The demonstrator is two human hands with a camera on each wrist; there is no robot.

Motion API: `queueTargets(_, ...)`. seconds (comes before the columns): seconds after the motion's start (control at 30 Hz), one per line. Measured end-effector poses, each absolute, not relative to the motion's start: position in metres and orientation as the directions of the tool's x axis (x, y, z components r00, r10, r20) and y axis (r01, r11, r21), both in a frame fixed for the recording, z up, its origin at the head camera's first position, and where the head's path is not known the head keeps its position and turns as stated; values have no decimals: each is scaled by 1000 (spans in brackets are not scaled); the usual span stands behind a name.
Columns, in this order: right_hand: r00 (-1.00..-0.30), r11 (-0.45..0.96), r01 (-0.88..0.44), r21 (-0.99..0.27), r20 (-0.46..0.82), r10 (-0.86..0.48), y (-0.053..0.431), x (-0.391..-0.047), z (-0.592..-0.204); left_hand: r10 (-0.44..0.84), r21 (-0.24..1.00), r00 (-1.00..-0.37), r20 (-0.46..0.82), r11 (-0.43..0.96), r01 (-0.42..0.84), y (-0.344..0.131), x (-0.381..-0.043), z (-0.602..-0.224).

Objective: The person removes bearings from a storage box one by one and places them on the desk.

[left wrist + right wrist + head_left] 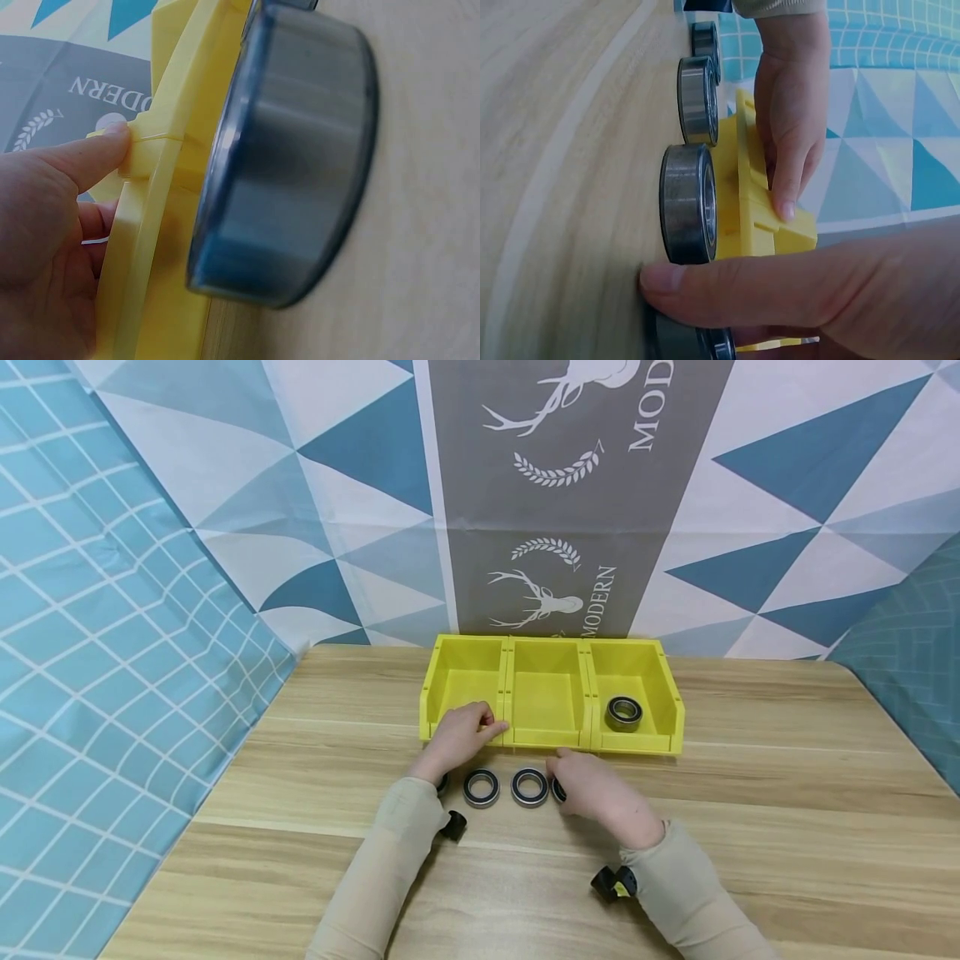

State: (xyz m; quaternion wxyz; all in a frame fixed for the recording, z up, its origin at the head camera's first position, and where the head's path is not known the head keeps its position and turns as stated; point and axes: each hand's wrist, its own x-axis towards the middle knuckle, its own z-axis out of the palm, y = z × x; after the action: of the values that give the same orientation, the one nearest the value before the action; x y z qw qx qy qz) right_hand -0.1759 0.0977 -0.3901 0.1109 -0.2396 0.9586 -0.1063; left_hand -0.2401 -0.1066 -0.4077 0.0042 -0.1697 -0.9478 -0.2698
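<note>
- Lower centre, the right hand (pixel 600 789) is gripping a bearing (pixel 558 791).
- Likely it is feeling heavy, rigid, slick; outer ring (pixel 676 339) suiting pinches.
- Left hand (pixel 459 737) is touching yellow bins (pixel 546 738), fingers loosely curled.

The left sleeve (pixel 378 881) and the right sleeve (pixel 697 893) match: 2 long sleeves of plain pale beige cloth, softly creased, each stopping at the wrist and leaving the left hand (pixel 461 735) and right hand (pixel 598 789) bare. A small black camera (pixel 454 826) juts from the left sleeve's inner side; the right sleeve's black camera (pixel 603 885) shows 1 bright yellow patch (pixel 622 889).
</note>
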Motion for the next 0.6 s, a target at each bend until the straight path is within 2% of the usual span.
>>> queueTargets(0.33,-863,856,-475,-206,-82,-499,94,-170,-389,325,511,-940,101,794,329,-107,-239,-407)
queueTargets(0.6,-869,860,-460,-223,-84,-487,94,-171,-389,328,508,-939,101,794,332,-107,-240,-407)
